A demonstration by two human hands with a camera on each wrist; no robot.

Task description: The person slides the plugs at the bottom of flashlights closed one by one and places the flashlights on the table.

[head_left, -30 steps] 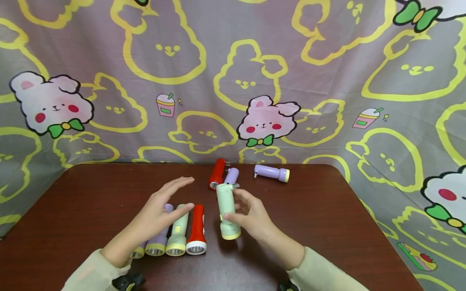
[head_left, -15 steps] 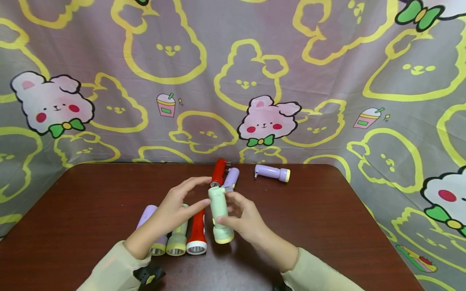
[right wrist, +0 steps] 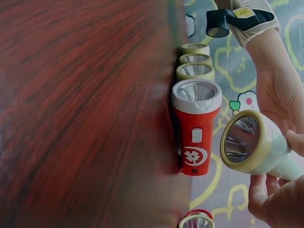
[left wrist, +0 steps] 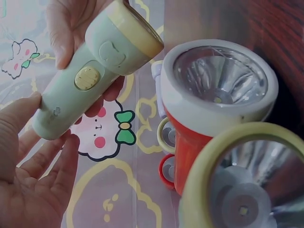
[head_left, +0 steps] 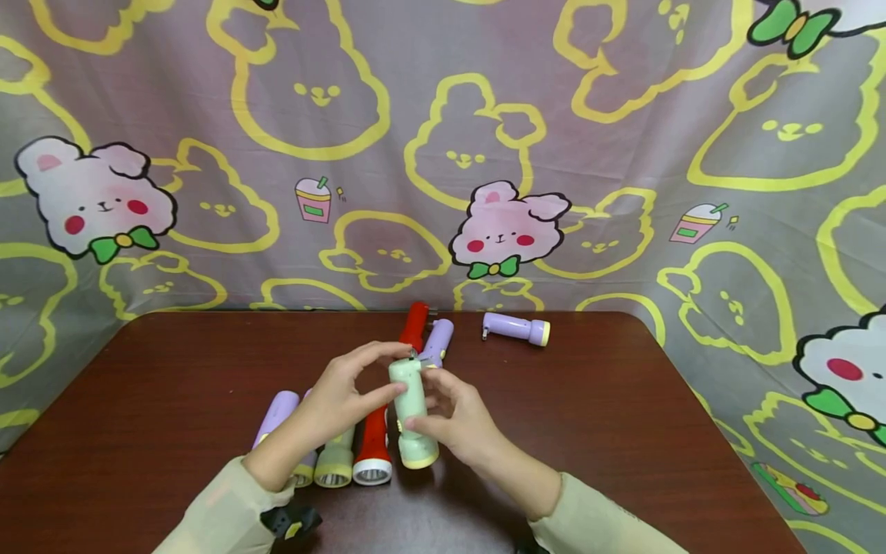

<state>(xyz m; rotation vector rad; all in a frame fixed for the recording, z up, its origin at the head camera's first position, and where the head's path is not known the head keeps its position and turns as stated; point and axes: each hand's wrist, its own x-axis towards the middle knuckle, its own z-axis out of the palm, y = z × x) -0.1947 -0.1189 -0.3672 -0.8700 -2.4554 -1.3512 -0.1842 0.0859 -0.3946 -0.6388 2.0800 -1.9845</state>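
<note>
A pale green flashlight (head_left: 414, 404) with a yellow rim is held above the table, tail end up and lens end down. My right hand (head_left: 462, 419) grips its body from the right side. At the tail end, my left hand (head_left: 342, 392) has its thumb and fingers on either side, pinching it. A yellow switch (left wrist: 87, 78) shows on the body in the left wrist view. Just left of it lies a red flashlight (head_left: 374, 450) with a white rim, lens towards me. Beside that are another green flashlight (head_left: 335, 462) and purple flashlights (head_left: 279, 415), partly behind my left arm.
Towards the back edge of the brown table (head_left: 588, 431) lie a red flashlight (head_left: 415, 323) and a purple flashlight (head_left: 439, 338), close together. Another purple flashlight (head_left: 515, 328) lies on its side farther right. A patterned cloth (head_left: 388, 169) hangs behind the table.
My right hand has brought the green flashlight leftwards and slightly down. My left hand has moved right and now holds its tail end. More of the purple flashlights shows at the left.
</note>
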